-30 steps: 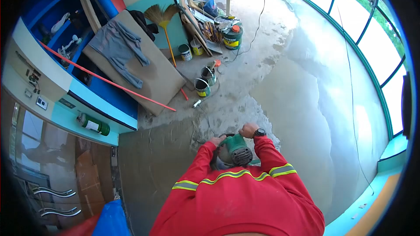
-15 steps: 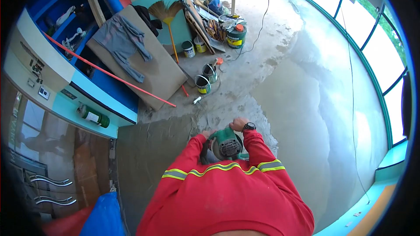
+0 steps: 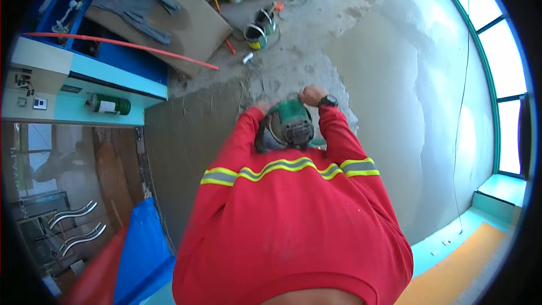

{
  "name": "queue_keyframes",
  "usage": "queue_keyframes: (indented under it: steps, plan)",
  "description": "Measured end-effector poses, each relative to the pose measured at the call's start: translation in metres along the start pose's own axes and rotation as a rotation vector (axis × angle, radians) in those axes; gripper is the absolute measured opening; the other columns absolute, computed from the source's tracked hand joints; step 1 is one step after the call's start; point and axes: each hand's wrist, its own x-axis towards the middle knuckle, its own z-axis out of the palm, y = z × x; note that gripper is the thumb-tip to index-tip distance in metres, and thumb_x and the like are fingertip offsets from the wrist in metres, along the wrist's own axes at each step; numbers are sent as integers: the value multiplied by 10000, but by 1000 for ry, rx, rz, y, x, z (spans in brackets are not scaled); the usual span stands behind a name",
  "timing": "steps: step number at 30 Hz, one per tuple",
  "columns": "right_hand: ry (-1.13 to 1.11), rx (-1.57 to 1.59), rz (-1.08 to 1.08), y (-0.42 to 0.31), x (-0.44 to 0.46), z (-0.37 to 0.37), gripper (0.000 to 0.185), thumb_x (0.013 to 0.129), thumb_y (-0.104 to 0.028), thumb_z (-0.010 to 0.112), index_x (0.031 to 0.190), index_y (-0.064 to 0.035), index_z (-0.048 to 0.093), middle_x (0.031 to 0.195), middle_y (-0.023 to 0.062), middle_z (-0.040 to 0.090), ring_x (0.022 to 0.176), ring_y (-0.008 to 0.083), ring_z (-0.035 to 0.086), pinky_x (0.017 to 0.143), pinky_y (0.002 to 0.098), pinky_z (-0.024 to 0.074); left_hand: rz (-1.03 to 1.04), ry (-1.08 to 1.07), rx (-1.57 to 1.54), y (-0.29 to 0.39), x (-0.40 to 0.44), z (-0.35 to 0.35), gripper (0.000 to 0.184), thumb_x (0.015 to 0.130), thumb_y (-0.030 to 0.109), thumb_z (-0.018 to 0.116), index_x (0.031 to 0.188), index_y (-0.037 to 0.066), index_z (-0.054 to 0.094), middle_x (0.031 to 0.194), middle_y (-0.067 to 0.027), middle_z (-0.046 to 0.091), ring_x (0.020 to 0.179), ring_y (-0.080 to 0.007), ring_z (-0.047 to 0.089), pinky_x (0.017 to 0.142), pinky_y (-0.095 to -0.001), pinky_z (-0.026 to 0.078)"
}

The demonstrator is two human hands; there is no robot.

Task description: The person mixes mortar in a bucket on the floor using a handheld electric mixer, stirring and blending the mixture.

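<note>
A green power tool [image 3: 294, 118] with a dark vented motor housing is in front of my chest, over the floor. My right hand [image 3: 312, 95], with a black watch at its wrist, is closed around the tool's upper right side. On the other side, my left hand [image 3: 265, 107] is closed at the tool's left edge, its fingers partly hidden. The tool's underside cannot be seen. Around it lies grey floor [image 3: 209, 118], darker and smoother to the left and rough ahead. A thin cord [image 3: 261, 79] runs over the floor just beyond the tool.
Two small buckets [image 3: 255, 36] stand ahead, near a white object [image 3: 248, 58]. A board [image 3: 186, 11] with a grey garment [image 3: 135, 3] leans at the left, crossed by a red pole [image 3: 124, 45]. Wet-looking floor [image 3: 389, 135] reaches the windows at right. A blue sheet [image 3: 141, 254] hangs lower left.
My view has tipped downward, so the buckets, board and tool all sit higher in the picture. Both hands keep their hold on the power tool.
</note>
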Motion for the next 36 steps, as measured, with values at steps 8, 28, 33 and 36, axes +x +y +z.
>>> queue_keyframes:
  steps: [8, 28, 33, 36]
  plan:
    - [-128, 82, 164, 11, -13, -9, 474, 804, -412, 404, 820, -21, 671, 866, 222, 631, 851, 370, 609, 781, 446, 472, -61, -30, -6, 42, -19, 4, 581, 781, 590, 554, 720, 13, 588, 576, -105, 544, 467, -225, 536, 430, -373, 450]
    - [-165, -8, 157, 71, -22, 51, 103, 761, -179, 553, 792, -81, 554, 661, 131, 601, 640, 335, 608, 576, 453, 481, -72, -179, 193, 65, 11, 17, 601, 825, 576, 481, 689, -1, 581, 550, -96, 545, 447, -215, 537, 461, -369, 462]
    - [-106, -180, 38, 62, -38, 49, 134, 727, -170, 607, 807, -85, 541, 659, 130, 598, 643, 340, 606, 575, 450, 482, 13, -259, 264, 57, 18, 25, 631, 849, 579, 440, 714, -15, 604, 611, -118, 602, 507, -222, 604, 514, -363, 501]
    - [-125, -162, 44, 72, -42, 69, 137, 792, -215, 494, 821, -108, 574, 756, 183, 611, 742, 368, 608, 629, 470, 484, -3, -266, 289, 52, 17, 31, 623, 842, 582, 449, 777, -13, 620, 627, -125, 613, 522, -226, 615, 516, -364, 497]
